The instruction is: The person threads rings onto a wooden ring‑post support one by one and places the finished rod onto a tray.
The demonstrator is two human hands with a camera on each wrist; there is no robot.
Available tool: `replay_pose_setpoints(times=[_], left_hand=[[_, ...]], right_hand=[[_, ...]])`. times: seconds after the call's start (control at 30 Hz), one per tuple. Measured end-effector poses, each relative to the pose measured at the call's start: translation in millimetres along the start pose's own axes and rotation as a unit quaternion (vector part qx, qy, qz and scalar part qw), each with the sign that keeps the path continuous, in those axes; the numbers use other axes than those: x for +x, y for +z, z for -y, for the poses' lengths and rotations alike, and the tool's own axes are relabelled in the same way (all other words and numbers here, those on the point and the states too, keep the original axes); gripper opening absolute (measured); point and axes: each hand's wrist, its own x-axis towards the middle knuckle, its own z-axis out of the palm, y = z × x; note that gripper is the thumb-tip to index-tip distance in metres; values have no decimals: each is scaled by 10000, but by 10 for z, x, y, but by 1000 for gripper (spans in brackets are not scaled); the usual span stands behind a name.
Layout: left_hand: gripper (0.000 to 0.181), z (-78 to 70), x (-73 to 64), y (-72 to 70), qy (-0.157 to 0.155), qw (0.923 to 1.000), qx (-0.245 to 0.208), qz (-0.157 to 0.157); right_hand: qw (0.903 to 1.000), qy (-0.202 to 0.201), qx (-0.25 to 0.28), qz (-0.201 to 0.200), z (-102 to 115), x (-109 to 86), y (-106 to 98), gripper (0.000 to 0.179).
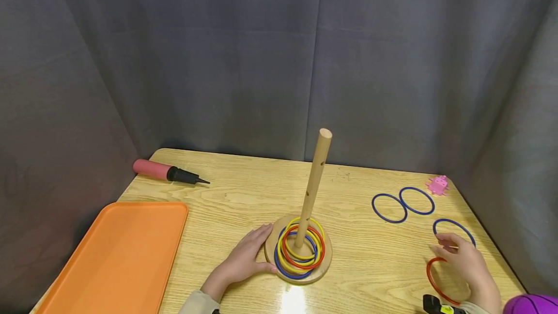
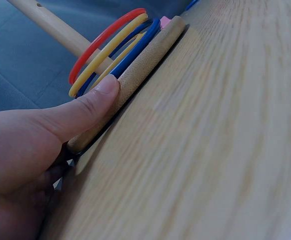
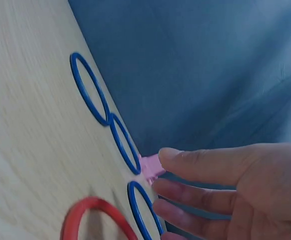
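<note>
In the head view my left hand [image 1: 246, 258] holds the left rim of a wooden ring-toss stand [image 1: 270, 246], fingers along its far side and thumb at the front. The left wrist view shows the thumb [image 2: 88, 107] against the base's edge. Several blue, yellow and red rings [image 1: 323, 251] lie stacked around the upright peg [image 1: 315, 183]. Over at the right, my right hand [image 1: 468, 263] hovers with relaxed, parted fingers and nothing between them. Near it lie a red ring [image 1: 429, 275] and a blue ring [image 1: 453, 221].
Two more blue rings [image 1: 389, 194] [image 1: 417, 188] lie touching at the right, with a pink spiky toy [image 1: 438, 185] behind. An orange tray [image 1: 122, 256] and a red-and-black hand pump [image 1: 152, 169] are at the left. A purple ball [image 1: 529, 304] shows at the lower right.
</note>
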Motion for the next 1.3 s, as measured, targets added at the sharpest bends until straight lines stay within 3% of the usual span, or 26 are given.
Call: replay_pose_setpoints(times=[0.17,0.5,1.3], left_hand=[[103,-2,1,-1,17,10000,-15,20],[104,-10,-4,-9,-19,10000,-69,-8],[104,-8,4,-6,-33,10000,-38,4]], right_hand=[[9992,-62,-321,-246,-117,-37,-4,44],[9975,207,-679,-36,-274,-47,52,38],[9978,369,-525,-157,-325,-58,133,12]])
